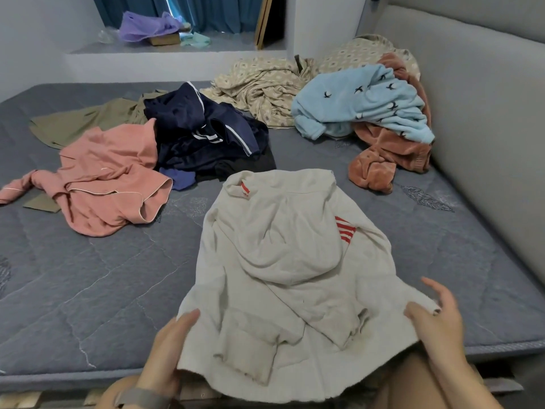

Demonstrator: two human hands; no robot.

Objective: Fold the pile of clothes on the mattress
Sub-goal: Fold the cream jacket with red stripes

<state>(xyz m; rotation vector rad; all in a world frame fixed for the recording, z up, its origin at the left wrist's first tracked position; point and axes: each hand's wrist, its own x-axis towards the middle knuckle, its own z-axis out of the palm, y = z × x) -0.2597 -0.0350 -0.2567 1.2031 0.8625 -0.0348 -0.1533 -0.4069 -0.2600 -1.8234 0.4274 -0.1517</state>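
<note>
Item in hand: cream hooded sweatshirt (pixel 283 261), spread over the near edge of the grey mattress (pixel 88 290), hem hanging off toward you, hood and sleeves heaped on the back.

Your left hand (pixel 168 349) pinches the left hem corner, thumb on top, fingers hidden beneath the cloth. Your right hand (pixel 436 317) rests on the right hem corner, fingers apart and relaxed, clamped on nothing.

Handling, as judged: soft, limp, fleecy, moderately light; it will sag and crease rather than slip. Take it at the side seams or shoulders, and smooth the hood flat before folding.

Awaiting folding, farther up the mattress:
- pink top (pixel 109 178)
- navy garment with white stripes (pixel 203 134)
- olive garment (pixel 88 119)
- patterned beige cloth (pixel 265 84)
- light blue fleece (pixel 362 101) lying on a rust-brown garment (pixel 383 152)
</note>
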